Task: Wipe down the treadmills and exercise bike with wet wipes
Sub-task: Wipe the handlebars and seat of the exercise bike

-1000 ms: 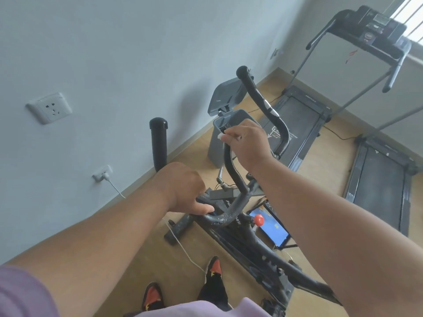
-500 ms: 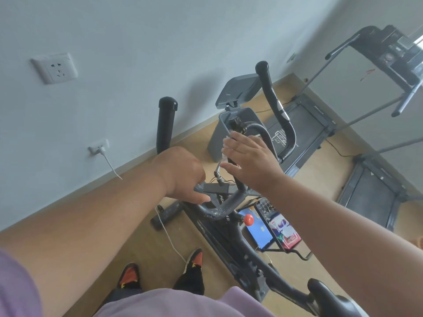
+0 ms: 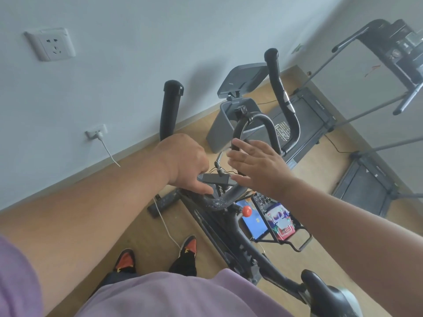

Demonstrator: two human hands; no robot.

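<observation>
Standing at the exercise bike [image 3: 231, 227], a person in a lilac shirt [image 3: 174, 294] looks down past black-and-orange shoes [image 3: 190, 244] at 6 o'clock onto a wooden floor [image 3: 142, 227]. The bike's black saddle [image 3: 329, 294] sits at 5 o'clock, its frame running up to the handlebar [image 3: 226, 195] near centre. The left hand [image 3: 185, 163] curls over the handlebar's left bend, thumb lying along the bar, clasping it. The right hand [image 3: 258, 165] hovers just right of it with straight, spread fingers, holding nothing, in front of the inner handlebar loop [image 3: 256, 120]. No wet wipe can be made out in either hand. A red knob [image 3: 247, 210] shows below the handlebar, with a wire rack [image 3: 295, 236] holding a colourful packet [image 3: 278, 223] at 4 o'clock. A grey bin [image 3: 226, 126] with raised lid stands at 1 o'clock, against the wall [image 3: 114, 65]. 2 treadmills lie beyond: one treadmill [image 3: 304, 113] at 1 o'clock, a second treadmill [image 3: 368, 179] at 3 o'clock. A wall socket [image 3: 51, 44] sits at 10 o'clock; a lower plug [image 3: 97, 133] trails a white cable [image 3: 167, 229].
</observation>
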